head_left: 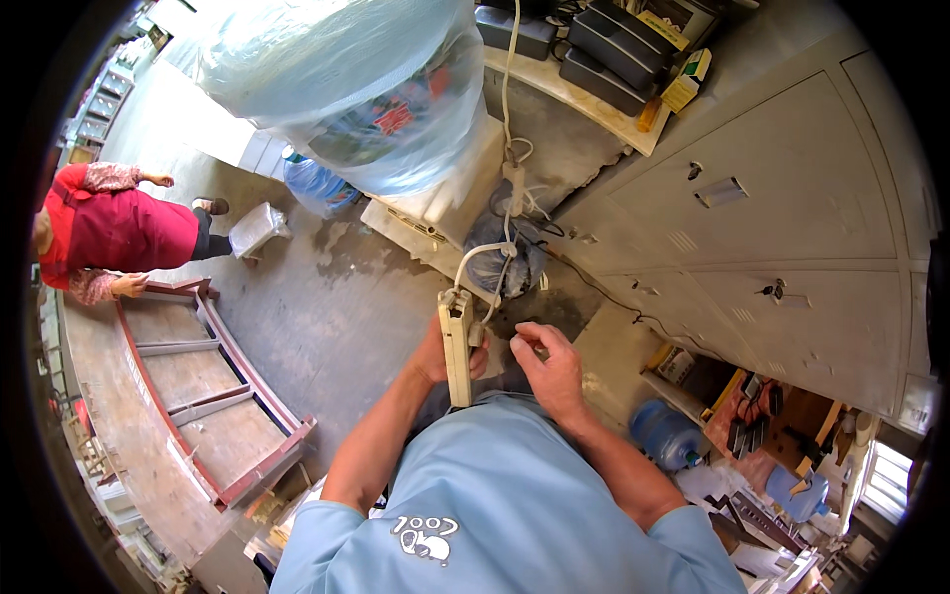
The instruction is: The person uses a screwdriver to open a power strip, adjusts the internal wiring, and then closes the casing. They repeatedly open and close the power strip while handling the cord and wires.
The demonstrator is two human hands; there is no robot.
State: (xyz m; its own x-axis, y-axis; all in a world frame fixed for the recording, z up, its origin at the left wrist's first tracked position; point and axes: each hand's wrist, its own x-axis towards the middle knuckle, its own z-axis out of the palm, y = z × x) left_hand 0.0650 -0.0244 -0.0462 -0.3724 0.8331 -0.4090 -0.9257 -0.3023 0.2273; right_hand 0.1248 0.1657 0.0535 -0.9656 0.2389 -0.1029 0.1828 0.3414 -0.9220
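My left hand is wrapped round a long cream power strip, held upright in front of my waist. A plug sits at the strip's right side, with its cable rising from it. The strip's own white cord loops up from its top end. Just to the right, apart from the strip, is my right hand. Its fingers are loosely bent, with a gap to the thumb, and I see nothing in them. The left fingertips show at the strip's right edge.
Ahead stands a plastic-wrapped water dispenser bottle on a cream stand. Grey metal lockers line the right. Cables trail past a dark plastic bag. At left, a person in a red apron stands by a reddish frame on a workbench.
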